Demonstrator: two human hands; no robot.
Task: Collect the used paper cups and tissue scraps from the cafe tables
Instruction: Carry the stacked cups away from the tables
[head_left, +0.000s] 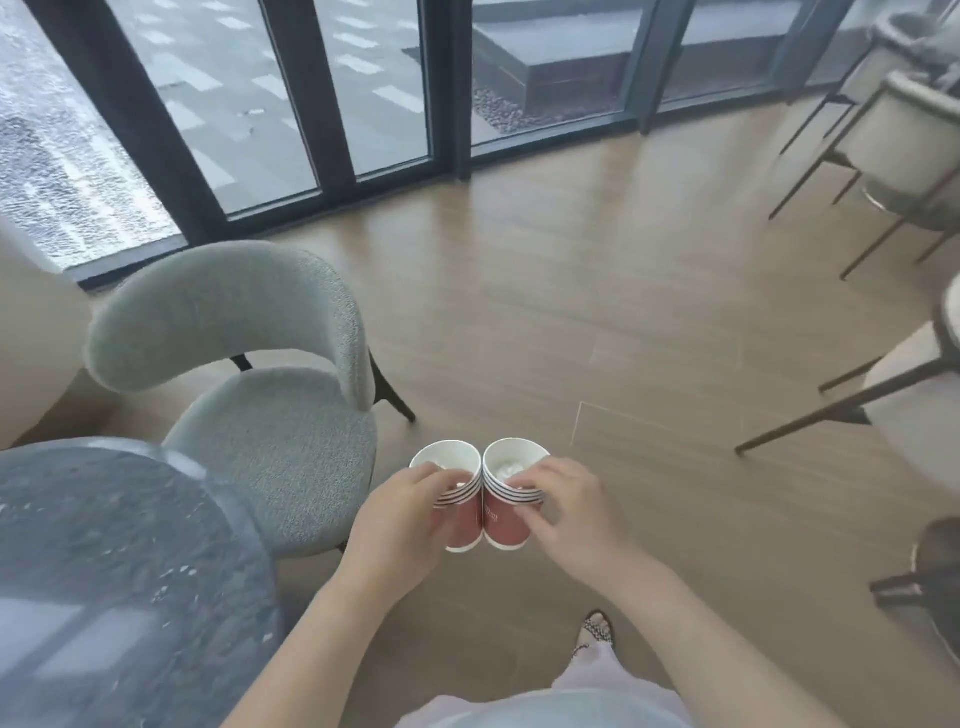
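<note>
Left hand: the left hand (400, 525) is curled round the left cup (466, 527), with its fingertips at the rim.
Right hand: the right hand (566, 514) grips the right cup (505, 522) around its striped band.
Cups: both red paper cups are in the air over the wooden floor (571, 338), in front of the person. Their rims touch and their mouths tip slightly away.
Contents: something white and crumpled in the right cup looks like a tissue scrap (505, 470). What is in the left cup is too pale to make out.
Surroundings: a round grey desk (104, 545) and a grey chair (260, 415) are to the left.
Spill risk: tipping the cups further forward would likely let the light scraps slide out onto the floor.
Crush risk: the thin paper walls may buckle under a hard squeeze, and any dregs would spill.
Stacking risk: nesting one cup into the other could push the tissue out.
Drop risk: with both hands full and nothing underneath, a loosened grip would probably drop a cup to the floor.
</note>
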